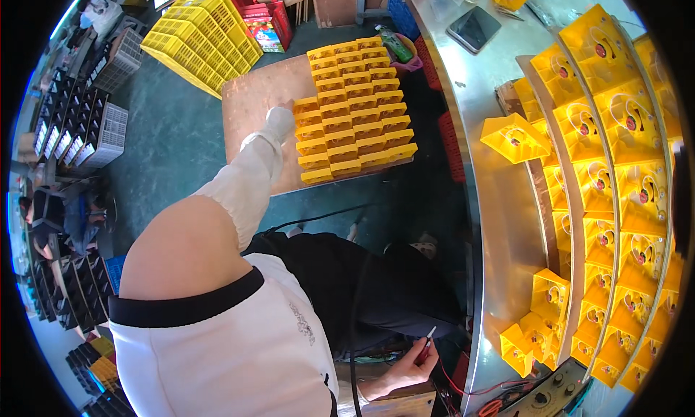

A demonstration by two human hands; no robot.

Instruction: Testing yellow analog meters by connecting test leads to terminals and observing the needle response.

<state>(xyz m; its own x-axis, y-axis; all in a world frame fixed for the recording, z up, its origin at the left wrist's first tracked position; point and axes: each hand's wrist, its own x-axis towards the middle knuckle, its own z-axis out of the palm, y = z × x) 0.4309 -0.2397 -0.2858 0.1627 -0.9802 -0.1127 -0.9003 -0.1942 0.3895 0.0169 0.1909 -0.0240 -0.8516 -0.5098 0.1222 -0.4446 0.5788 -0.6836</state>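
Note:
My left arm, in a loose white sleeve, stretches out to the wooden board (246,98). There my left hand (279,121) is at the left edge of the stacked yellow plastic housings (340,116), which stand in close rows. Its fingers are mostly hidden, so its grip does not show. Low at the right, beside the metal bench, my right hand (411,366) is closed around a small red-handled tool (424,352) with a thin pale tip pointing up.
Yellow housings with wires and small red parts fill curved racks (579,178) on the metal bench (499,221). A single housing (515,138) sits beside them. A dark phone-like slab (474,30), red-handled scissors (490,408), a knobbed control box (554,394) and yellow crates (203,40) stand around.

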